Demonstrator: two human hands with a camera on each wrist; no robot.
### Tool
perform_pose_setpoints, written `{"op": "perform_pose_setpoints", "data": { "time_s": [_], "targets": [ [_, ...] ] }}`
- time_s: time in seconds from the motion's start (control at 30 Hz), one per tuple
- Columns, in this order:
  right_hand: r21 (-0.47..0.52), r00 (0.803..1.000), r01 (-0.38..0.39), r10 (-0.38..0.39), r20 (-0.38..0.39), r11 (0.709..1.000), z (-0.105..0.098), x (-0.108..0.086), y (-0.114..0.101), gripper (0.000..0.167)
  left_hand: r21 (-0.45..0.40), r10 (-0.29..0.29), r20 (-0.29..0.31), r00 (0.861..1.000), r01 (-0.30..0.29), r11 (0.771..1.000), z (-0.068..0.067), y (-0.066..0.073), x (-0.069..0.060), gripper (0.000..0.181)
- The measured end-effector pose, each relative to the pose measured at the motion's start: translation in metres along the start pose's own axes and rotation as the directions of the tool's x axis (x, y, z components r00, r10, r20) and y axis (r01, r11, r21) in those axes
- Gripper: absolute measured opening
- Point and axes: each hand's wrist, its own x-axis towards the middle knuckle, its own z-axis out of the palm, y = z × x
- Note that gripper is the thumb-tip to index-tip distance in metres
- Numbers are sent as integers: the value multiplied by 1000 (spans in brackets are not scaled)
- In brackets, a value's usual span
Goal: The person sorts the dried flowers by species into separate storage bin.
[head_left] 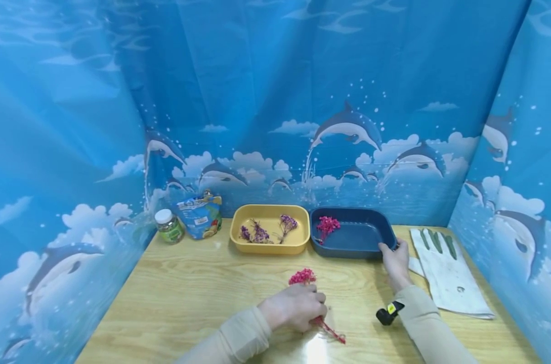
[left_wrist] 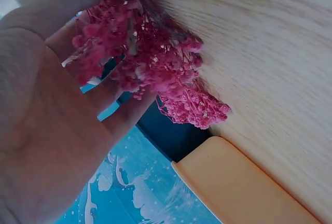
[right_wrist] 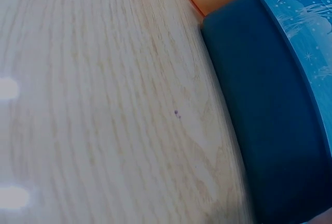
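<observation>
A pink dried flower bunch (head_left: 302, 276) (left_wrist: 150, 58) is gripped in my left hand (head_left: 295, 306) (left_wrist: 57, 115), its stems pointing toward the table's near edge. In the left wrist view the thumb and fingers lie around the stems. My right hand (head_left: 397, 263) holds the near right corner of the dark blue tray (head_left: 362, 252) (right_wrist: 270, 105), thumb at the rim; only a sliver of it shows in the right wrist view. Another pink bunch (head_left: 328, 225) lies in that tray's left end. Purple dried flowers (head_left: 259, 232) lie in the yellow tray (head_left: 270, 248) (left_wrist: 233, 177) alongside.
A white-lidded jar (head_left: 169, 227) and a blue pouch (head_left: 201, 216) stand at the back left. White gloves (head_left: 453, 278) with green on the fingers lie at the right. A tiny purple bit (right_wrist: 177, 113) lies on the wooden table (head_left: 179, 303). A dolphin-print curtain hangs behind.
</observation>
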Motion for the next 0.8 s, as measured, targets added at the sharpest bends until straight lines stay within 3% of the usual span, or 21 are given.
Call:
{"op": "perform_pose_setpoints", "data": {
  "time_s": [0.17,0.43,0.6,0.8],
  "targets": [
    [-19,1000,-7,7,17,1000,-1,0,1,66,-39,12,-23,1000,-13,999,-3,0,-1,19],
    [-23,1000,-4,4,20,1000,-2,0,0,66,-184,51,-105,993,-70,980,-17,-10,-4,29],
    [-23,1000,-1,1,6,1000,-1,0,0,65,-359,7,-152,988,-62,931,-20,-16,-4,32],
    [-24,1000,-4,4,7,1000,-2,0,0,65,-532,-92,-221,971,-41,846,-23,-25,-3,32]
  ]
}}
